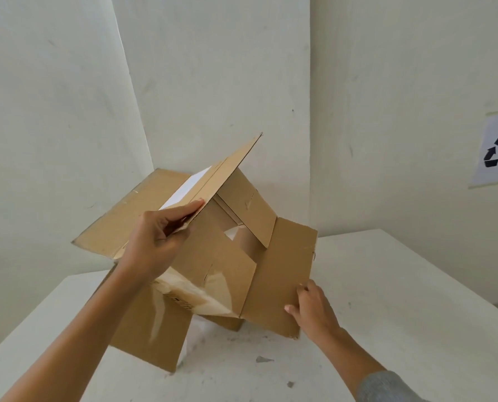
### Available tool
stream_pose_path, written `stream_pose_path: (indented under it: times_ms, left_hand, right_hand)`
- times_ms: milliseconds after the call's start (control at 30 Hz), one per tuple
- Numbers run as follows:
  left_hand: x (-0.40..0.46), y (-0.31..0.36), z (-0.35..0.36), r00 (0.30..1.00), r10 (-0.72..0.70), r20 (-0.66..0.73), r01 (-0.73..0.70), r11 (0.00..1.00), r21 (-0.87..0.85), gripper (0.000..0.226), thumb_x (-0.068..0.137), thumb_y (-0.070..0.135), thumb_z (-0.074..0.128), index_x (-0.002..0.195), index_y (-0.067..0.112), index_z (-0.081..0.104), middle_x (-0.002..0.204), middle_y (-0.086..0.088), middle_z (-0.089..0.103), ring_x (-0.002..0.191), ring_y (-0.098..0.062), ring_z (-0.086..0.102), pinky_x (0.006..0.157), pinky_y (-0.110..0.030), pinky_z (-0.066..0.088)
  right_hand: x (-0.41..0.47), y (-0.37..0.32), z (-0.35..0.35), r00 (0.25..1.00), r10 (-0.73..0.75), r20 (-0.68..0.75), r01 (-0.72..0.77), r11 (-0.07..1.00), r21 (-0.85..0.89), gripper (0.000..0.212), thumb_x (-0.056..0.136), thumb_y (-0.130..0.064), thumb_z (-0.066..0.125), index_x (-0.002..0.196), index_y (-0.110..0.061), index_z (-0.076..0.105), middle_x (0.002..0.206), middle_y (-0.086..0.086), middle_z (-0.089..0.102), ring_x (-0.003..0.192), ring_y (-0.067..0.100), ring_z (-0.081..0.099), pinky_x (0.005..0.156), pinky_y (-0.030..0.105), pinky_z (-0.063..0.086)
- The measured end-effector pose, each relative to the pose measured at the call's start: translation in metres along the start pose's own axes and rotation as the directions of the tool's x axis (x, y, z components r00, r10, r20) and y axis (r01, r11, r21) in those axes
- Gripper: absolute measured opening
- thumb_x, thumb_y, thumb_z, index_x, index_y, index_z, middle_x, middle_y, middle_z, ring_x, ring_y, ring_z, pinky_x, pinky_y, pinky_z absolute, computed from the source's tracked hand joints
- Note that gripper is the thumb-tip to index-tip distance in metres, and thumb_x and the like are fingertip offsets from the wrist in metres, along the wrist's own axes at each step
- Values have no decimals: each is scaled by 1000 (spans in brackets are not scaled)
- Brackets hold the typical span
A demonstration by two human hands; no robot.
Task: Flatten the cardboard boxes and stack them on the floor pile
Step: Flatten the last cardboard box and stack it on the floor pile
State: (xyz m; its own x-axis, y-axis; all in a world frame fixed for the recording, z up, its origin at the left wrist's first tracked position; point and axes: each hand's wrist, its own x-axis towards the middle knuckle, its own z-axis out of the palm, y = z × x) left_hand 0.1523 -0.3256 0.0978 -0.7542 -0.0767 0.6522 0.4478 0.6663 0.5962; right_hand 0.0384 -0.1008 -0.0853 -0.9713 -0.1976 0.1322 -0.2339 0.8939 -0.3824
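Note:
A brown cardboard box [218, 268] stands tilted on the white table [401, 300], its flaps spread open on all sides. My left hand [157, 242] pinches the near edge of the raised top flap, which carries a white label. My right hand [314, 309] grips the lower right flap at its edge, thumb on the front and fingers behind it. Clear tape and torn paper show on the box's near face.
White walls close in behind the table, meeting in a corner. A paper recycling sign [497, 149] is taped to the right wall. Small scraps [263, 359] lie on the table surface near its front. A strip of floor shows at far right.

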Motion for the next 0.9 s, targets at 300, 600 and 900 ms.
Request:
stream_pose_path:
  times_ms: [300, 600, 900]
  left_hand:
    - [-12, -3, -21, 984, -52, 173, 61, 997, -45, 45, 83, -6, 58, 114, 26, 64, 117, 16, 66, 117, 0, 56, 105, -19, 39]
    - [-12, -9, -14, 986, -72, 148, 46, 984, 172, 40, 86, 7, 45, 110, 35, 62, 106, -1, 70, 98, -29, 63, 90, -38, 48]
    - [-10, 3, 25, 1000, -9, 3, 8, 967, 256, 35, 76, 48, 55, 98, 23, 64, 96, 9, 69, 91, -8, 64, 78, -35, 53]
  right_hand:
    - [44, -67, 4, 943, -321, 92, 283, 913, 293, 79, 86, -13, 58, 148, -33, 13, 146, -3, 31, 127, 25, 43, 100, 34, 43]
    - [12, -59, 29, 962, -257, -94, 264, 784, 562, 46, 84, 10, 56, 124, -14, 59, 87, -23, 50, 80, -2, 54, 85, 17, 49]
    - [-50, -25, 30, 915, -232, -329, 387, 731, 562, 37, 80, 2, 68, 116, 2, 62, 93, 11, 75, 75, -28, 55, 70, -5, 44]
